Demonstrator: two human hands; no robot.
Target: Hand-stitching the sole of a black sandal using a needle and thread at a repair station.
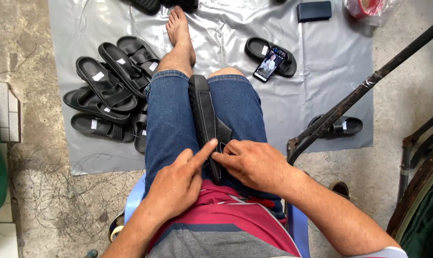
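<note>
black sandal (204,112) wedged on edge between the knees, toe toward 12 | left hand (176,184) index finger pressing its strap, gripping nothing | right hand (254,165) pinching the strap edge | sandal pile (106,91) at 10 | phone (270,63) at 1, bare sheet (316,76) around it

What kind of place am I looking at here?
Likely an informal sandal-making spot on a bare concrete floor: a pile of sandals on a grey sheet, another sandal gripped between the knees.
</note>
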